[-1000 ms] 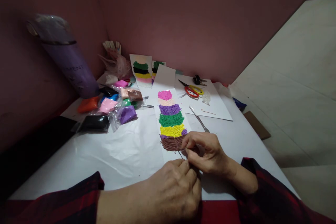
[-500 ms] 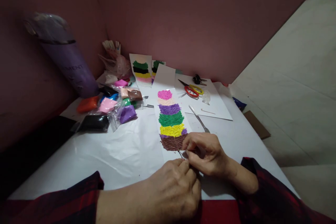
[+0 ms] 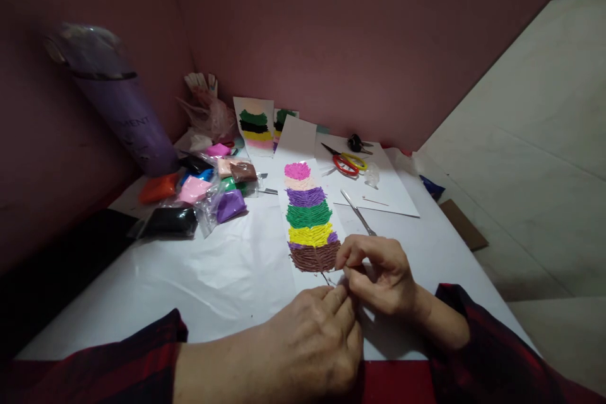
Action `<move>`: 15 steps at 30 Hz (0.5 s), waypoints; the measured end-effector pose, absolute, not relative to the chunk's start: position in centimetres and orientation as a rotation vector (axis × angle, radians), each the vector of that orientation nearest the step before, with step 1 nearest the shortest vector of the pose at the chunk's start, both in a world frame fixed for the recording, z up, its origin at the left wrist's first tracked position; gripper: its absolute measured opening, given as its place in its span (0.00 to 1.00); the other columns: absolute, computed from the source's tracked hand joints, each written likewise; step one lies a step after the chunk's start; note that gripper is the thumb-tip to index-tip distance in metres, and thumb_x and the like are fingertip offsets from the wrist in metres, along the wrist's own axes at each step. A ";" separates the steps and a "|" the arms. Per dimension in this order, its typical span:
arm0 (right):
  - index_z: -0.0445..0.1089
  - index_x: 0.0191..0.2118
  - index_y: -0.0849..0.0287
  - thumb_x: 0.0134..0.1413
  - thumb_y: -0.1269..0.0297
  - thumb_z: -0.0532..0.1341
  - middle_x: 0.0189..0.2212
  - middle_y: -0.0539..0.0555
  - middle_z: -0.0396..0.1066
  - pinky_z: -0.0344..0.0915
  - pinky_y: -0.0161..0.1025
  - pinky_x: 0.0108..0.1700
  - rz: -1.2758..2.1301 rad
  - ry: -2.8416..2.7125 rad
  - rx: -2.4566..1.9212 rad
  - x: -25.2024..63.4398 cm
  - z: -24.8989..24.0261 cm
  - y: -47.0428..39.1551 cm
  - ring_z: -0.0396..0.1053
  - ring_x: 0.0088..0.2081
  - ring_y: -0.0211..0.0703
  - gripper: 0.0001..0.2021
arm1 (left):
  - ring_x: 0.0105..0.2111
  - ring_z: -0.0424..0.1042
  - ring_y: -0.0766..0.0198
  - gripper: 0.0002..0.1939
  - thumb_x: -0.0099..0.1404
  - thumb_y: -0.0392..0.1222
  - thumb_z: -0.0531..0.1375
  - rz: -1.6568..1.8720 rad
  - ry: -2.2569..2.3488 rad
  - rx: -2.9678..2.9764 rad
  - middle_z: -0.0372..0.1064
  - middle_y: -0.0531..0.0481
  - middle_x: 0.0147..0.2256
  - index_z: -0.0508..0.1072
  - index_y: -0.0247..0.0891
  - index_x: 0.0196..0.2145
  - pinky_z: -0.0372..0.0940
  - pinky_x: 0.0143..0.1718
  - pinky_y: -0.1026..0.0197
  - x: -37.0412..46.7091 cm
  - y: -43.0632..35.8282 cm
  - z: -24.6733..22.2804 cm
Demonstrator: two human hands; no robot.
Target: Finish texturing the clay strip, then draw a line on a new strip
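Note:
A strip of white paper carries a clay picture [image 3: 308,216] of textured bands: magenta at the top, then pale peach, purple, green, yellow and brown. My right hand [image 3: 379,271] is pinched at the right edge of the brown band [image 3: 312,257]; whatever its fingertips hold is too small to see. My left hand [image 3: 317,334] rests closed just below the strip, its fingertips hidden. Between the left hand and the brown band shows a thin dark line [image 3: 326,278], a tool tip or a mark, I cannot tell which. A metal craft knife [image 3: 358,212] lies beyond my right hand.
Bagged clay packets [image 3: 194,189] in several colours lie at the left, near a tall purple bottle [image 3: 127,107]. Red and yellow-handled scissors [image 3: 345,163] rest on white card at the back right. Banded clay cards [image 3: 255,127] lean against the pink wall.
My right hand has drawn slightly right, away from the middle of the brown band, uncovering more of its right side. My left hand has stayed in nearly the same place.

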State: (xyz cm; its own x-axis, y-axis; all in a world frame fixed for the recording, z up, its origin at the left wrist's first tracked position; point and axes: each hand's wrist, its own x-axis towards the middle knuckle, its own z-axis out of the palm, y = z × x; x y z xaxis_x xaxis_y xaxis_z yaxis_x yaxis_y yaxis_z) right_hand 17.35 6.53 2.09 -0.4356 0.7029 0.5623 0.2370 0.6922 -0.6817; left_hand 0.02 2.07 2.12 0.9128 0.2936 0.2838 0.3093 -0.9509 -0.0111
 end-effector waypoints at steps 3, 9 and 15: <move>0.60 0.23 0.55 0.42 0.79 0.55 0.23 0.50 0.71 0.63 0.37 0.24 0.695 -1.877 -0.711 17.5 2.3 6.7 0.67 0.23 0.39 0.10 | 0.37 0.70 0.57 0.09 0.66 0.30 0.52 -0.419 -0.498 -3.021 0.72 0.39 0.36 0.70 0.29 0.40 0.68 0.34 0.58 0.0 2.1 2.4; 0.64 0.24 0.56 0.46 0.78 0.58 0.23 0.51 0.73 0.67 0.38 0.27 0.722 -1.739 -0.701 17.6 2.3 7.0 0.69 0.25 0.40 0.09 | 0.32 0.69 0.60 0.07 0.65 0.30 0.51 -0.552 -0.490 -3.008 0.70 0.43 0.30 0.69 0.31 0.33 0.65 0.29 0.60 0.2 2.3 2.0; 0.65 0.25 0.56 0.48 0.78 0.59 0.25 0.51 0.73 0.67 0.38 0.29 0.727 -1.664 -0.699 17.7 2.4 6.7 0.70 0.27 0.41 0.09 | 0.22 0.62 0.65 0.14 0.70 0.34 0.51 -1.271 -0.885 -2.641 0.62 0.52 0.21 0.64 0.36 0.24 0.60 0.23 0.63 0.3 3.2 2.1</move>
State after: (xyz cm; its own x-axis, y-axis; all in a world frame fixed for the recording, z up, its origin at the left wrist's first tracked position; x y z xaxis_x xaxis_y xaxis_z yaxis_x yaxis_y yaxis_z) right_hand 17.66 6.69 2.40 -0.1899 0.7676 0.6122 0.0723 0.6328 -0.7709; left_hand 0.31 3.24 2.07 0.4890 0.4649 0.7381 0.5309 -0.8300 0.1711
